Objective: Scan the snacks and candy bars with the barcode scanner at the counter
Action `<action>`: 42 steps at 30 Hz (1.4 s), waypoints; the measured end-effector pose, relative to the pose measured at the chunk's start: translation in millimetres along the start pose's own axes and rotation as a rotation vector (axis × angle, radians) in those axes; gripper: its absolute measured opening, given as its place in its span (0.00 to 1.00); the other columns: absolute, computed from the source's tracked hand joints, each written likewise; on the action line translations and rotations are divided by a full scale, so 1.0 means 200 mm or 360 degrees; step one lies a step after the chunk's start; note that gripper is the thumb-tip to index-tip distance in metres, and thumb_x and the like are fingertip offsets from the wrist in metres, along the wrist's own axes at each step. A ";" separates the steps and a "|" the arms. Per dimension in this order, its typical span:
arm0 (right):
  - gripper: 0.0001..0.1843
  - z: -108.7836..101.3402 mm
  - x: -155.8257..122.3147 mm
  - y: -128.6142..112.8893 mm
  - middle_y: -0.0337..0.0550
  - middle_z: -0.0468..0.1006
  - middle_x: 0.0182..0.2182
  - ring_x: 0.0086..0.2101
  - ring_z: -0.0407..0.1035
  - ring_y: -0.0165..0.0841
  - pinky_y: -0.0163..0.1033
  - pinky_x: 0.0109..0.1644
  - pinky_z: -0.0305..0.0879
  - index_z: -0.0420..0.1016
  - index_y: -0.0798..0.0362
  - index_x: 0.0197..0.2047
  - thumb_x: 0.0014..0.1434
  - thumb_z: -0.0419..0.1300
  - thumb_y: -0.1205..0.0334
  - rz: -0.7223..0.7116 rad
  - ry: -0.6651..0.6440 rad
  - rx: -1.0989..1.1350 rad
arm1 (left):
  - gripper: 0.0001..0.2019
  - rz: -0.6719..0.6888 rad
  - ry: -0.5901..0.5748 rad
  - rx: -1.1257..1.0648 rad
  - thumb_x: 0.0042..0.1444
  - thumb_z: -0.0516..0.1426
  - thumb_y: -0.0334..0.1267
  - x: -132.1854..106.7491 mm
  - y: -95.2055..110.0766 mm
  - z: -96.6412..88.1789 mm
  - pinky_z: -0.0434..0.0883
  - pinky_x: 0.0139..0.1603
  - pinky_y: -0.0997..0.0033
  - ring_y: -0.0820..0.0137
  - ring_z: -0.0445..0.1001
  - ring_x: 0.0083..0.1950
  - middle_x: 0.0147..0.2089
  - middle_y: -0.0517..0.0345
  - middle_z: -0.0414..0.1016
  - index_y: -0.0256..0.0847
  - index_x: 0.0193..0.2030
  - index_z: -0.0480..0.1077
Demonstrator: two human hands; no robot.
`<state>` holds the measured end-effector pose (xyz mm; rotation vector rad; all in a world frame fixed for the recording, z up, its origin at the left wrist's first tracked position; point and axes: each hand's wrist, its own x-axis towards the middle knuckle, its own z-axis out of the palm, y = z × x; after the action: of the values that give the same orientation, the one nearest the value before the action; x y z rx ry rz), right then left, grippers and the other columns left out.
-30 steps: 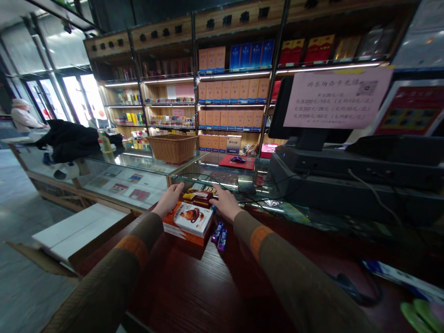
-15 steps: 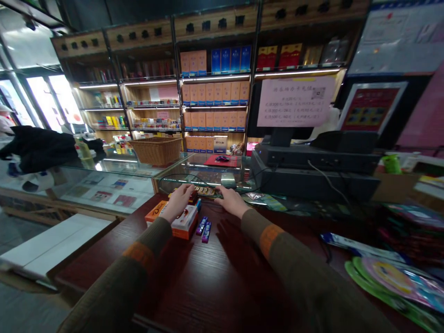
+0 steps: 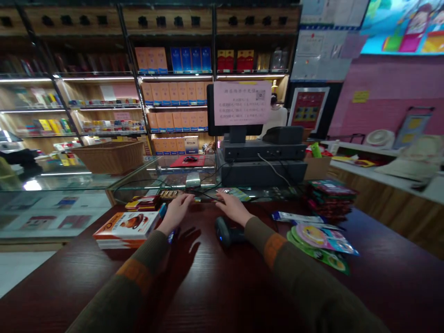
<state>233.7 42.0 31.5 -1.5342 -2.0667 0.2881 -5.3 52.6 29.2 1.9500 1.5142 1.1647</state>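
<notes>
My left hand (image 3: 176, 213) reaches over the dark wooden counter (image 3: 211, 282) with its fingers stretched out and nothing visible in it. Beside it on the left lies a stack of white and orange Dove boxes (image 3: 126, 227), with red and yellow packs (image 3: 143, 202) behind. Small purple sticks are mostly hidden under my left wrist. My right hand (image 3: 235, 211) is held out opposite, fingers extended and holding nothing. Just below it a black handheld barcode scanner (image 3: 225, 232) lies on the counter, partly covered by my right forearm. A gap separates the two hands.
Flat colourful packages (image 3: 321, 243) lie to the right, with a stack of dark red packs (image 3: 331, 199) behind them. Ahead stand a glass case (image 3: 163, 173), a wicker basket (image 3: 111, 157) and a monitor with a pink sign (image 3: 242, 104). A person in white is partly visible behind the monitor.
The view has turned right, so the boxes now appear further left. The barcode scanner has come into sight below my right hand. Both hands have shifted rightward over the counter, still outstretched.
</notes>
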 end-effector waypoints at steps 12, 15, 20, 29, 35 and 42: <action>0.19 -0.19 -0.25 0.39 0.43 0.80 0.52 0.54 0.71 0.38 0.44 0.59 0.62 0.73 0.46 0.59 0.65 0.58 0.59 0.0226 0.0055 -0.0080 | 0.29 0.0075 -0.0325 -0.0217 0.56 0.52 0.65 0.00 0.17 0.34 0.70 0.58 0.59 0.54 0.78 0.52 0.47 0.51 0.84 0.41 0.45 0.79; 0.19 -0.26 -0.29 0.48 0.42 0.80 0.53 0.56 0.70 0.40 0.45 0.58 0.62 0.74 0.45 0.58 0.65 0.58 0.60 0.0330 0.0000 -0.0290 | 0.30 0.0098 -0.0339 -0.0224 0.56 0.52 0.66 0.01 0.19 0.40 0.69 0.59 0.58 0.54 0.78 0.53 0.47 0.52 0.84 0.42 0.45 0.79; 0.19 -0.36 -0.34 0.62 0.44 0.79 0.55 0.57 0.69 0.43 0.48 0.56 0.61 0.75 0.45 0.57 0.63 0.58 0.62 0.0482 -0.0035 -0.0445 | 0.28 0.0099 -0.0373 -0.0236 0.57 0.51 0.64 0.03 0.19 0.49 0.70 0.58 0.59 0.54 0.78 0.52 0.46 0.51 0.84 0.41 0.45 0.79; 0.24 -0.43 -0.42 0.78 0.50 0.80 0.52 0.55 0.71 0.48 0.52 0.55 0.59 0.75 0.46 0.57 0.58 0.59 0.67 0.0685 -0.0198 -0.0678 | 0.26 0.0102 -0.0531 -0.0277 0.54 0.53 0.63 0.08 0.26 0.60 0.72 0.53 0.62 0.56 0.80 0.48 0.43 0.53 0.84 0.43 0.40 0.78; 0.24 -0.43 -0.42 0.81 0.53 0.80 0.52 0.53 0.73 0.46 0.51 0.53 0.58 0.74 0.47 0.58 0.61 0.53 0.72 0.0704 -0.0271 -0.0777 | 0.25 0.0129 -0.0559 -0.0201 0.55 0.52 0.61 0.09 0.26 0.62 0.72 0.51 0.62 0.57 0.79 0.47 0.42 0.52 0.84 0.42 0.39 0.78; 0.25 -0.46 -0.41 0.78 0.53 0.79 0.53 0.54 0.73 0.43 0.49 0.54 0.58 0.73 0.47 0.58 0.64 0.47 0.73 0.0614 -0.0325 -0.0829 | 0.25 0.0221 -0.0643 -0.0056 0.58 0.50 0.59 0.12 0.31 0.63 0.71 0.49 0.66 0.60 0.78 0.45 0.41 0.54 0.82 0.40 0.39 0.77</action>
<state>428.0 2.7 8.3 -2.3093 -2.0884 0.0420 133.9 75.2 11.2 2.1342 1.1571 0.7769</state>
